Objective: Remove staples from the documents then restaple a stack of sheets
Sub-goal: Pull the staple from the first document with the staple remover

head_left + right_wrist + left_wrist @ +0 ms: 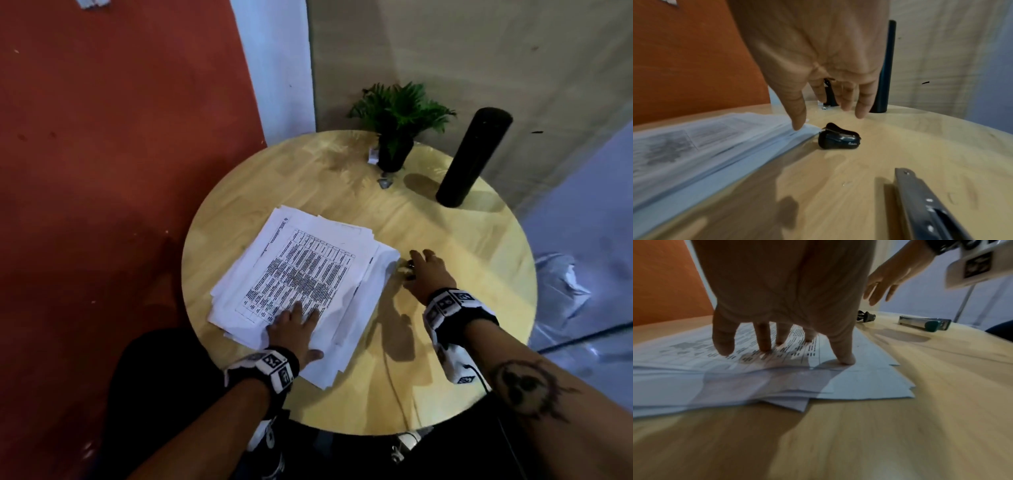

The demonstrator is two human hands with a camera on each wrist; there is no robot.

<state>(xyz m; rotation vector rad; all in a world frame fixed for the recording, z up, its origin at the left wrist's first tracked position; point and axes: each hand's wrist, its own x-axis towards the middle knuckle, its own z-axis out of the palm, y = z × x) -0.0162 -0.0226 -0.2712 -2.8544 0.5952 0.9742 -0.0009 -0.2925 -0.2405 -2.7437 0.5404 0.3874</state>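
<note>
Documents (301, 277): one loose stack, my left hand (296, 329) flat on it, fingers spread. One staple remover (838, 139) at 3 o'clock of stack, my right hand (428, 274) open above it. One stapler (925, 322), cut off in right wrist view.

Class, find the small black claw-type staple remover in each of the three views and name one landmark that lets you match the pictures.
Head view: small black claw-type staple remover, centre-right, mostly hidden under the right hand.
Left wrist view: upper centre-right, on the round wooden table, below that hand.
Right wrist view: centre, below the fingers.
Shared landmark: the right-hand corner of the stack of printed white sheets, which it lies beside.
</note>
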